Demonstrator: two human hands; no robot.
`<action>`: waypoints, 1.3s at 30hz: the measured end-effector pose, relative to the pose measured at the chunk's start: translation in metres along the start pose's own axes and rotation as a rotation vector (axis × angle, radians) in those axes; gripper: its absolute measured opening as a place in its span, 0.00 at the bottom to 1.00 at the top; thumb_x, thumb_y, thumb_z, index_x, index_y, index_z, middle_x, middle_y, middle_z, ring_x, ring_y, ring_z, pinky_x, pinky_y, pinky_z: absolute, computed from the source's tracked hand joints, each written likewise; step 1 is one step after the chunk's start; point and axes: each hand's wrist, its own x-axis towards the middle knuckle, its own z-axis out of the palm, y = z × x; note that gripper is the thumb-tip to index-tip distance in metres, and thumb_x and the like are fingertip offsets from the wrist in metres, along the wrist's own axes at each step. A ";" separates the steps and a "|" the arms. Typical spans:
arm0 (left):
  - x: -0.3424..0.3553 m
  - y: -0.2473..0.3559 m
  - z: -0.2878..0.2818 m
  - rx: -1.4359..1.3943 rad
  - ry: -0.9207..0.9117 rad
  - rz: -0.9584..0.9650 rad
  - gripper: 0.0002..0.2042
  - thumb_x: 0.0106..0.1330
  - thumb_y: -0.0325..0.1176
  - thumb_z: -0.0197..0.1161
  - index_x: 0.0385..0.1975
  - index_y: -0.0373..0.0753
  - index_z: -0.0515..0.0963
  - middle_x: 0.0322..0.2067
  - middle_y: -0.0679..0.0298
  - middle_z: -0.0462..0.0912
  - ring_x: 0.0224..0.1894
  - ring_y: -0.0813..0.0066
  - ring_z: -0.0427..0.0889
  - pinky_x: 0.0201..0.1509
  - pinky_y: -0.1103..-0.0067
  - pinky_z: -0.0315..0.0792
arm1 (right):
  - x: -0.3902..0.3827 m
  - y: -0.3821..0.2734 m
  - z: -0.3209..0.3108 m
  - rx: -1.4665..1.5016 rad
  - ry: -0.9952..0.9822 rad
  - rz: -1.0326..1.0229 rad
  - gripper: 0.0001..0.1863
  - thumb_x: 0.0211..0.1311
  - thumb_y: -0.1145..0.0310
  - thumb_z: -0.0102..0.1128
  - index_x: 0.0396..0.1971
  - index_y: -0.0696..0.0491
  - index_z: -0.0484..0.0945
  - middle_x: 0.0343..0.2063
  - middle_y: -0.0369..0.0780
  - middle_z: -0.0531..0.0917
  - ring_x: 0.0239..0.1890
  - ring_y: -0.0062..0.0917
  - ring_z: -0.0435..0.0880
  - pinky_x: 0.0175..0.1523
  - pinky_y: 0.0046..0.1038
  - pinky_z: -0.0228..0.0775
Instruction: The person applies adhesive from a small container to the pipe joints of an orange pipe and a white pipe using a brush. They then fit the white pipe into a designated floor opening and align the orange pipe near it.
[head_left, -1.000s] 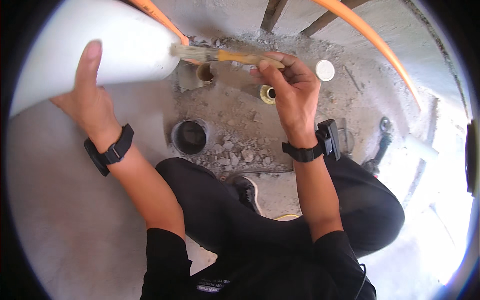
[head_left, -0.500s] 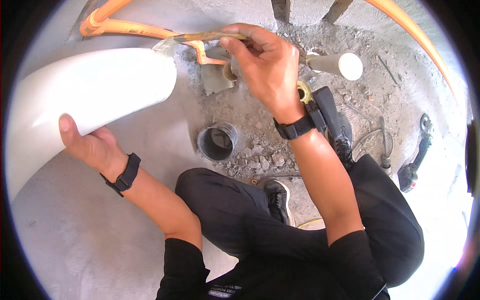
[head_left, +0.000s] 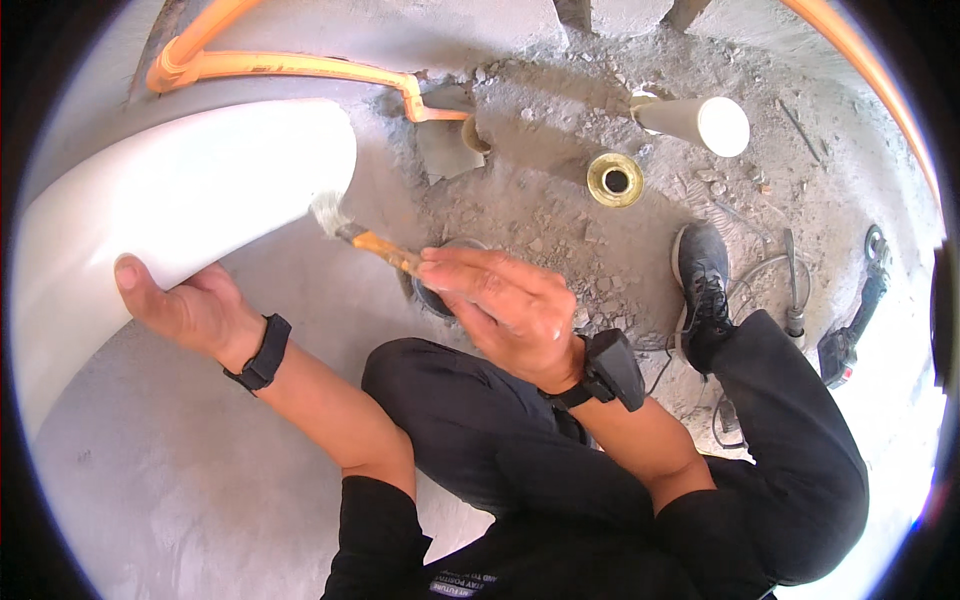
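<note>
My right hand [head_left: 505, 315] pinches the handle of a paintbrush [head_left: 388, 250] between thumb and fingers, its pale bristles pointing away to the left, right at the lower rim of a white pipe [head_left: 200, 180]; I can't tell whether they touch. My left hand [head_left: 190, 310] cups that pipe from below, thumb up its near side. Beyond my right fingers sits an open tin [head_left: 615, 180], with a white stub pipe [head_left: 690, 123] farther off.

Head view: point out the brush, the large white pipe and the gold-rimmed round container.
Brush [head_left: 382, 247], head view: on its yellow handle.
Large white pipe [head_left: 210, 185], head view: on its side.
Gold-rimmed round container [head_left: 598, 181], head view: on its rim.
</note>
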 end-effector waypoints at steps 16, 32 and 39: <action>-0.008 0.008 0.006 0.022 0.036 0.037 0.35 0.55 0.52 0.68 0.53 0.27 0.72 0.49 0.54 0.79 0.53 0.63 0.79 0.59 0.70 0.73 | 0.051 0.004 -0.029 -0.174 0.112 0.034 0.12 0.53 0.79 0.69 0.38 0.52 0.86 0.36 0.41 0.88 0.36 0.31 0.88 0.41 0.27 0.80; -0.013 0.000 -0.029 0.040 -0.022 -0.053 0.34 0.54 0.54 0.66 0.51 0.29 0.74 0.51 0.56 0.78 0.54 0.64 0.78 0.60 0.68 0.73 | 0.157 0.130 0.020 0.653 -0.354 0.541 0.12 0.68 0.71 0.62 0.47 0.60 0.82 0.38 0.37 0.86 0.40 0.21 0.86 0.53 0.24 0.81; -0.014 0.009 0.001 0.008 0.026 -0.044 0.34 0.57 0.54 0.63 0.54 0.29 0.72 0.52 0.53 0.78 0.55 0.63 0.79 0.58 0.69 0.76 | 0.103 0.165 0.084 1.118 -0.261 0.816 0.14 0.66 0.72 0.64 0.49 0.60 0.79 0.43 0.41 0.86 0.46 0.25 0.86 0.54 0.23 0.80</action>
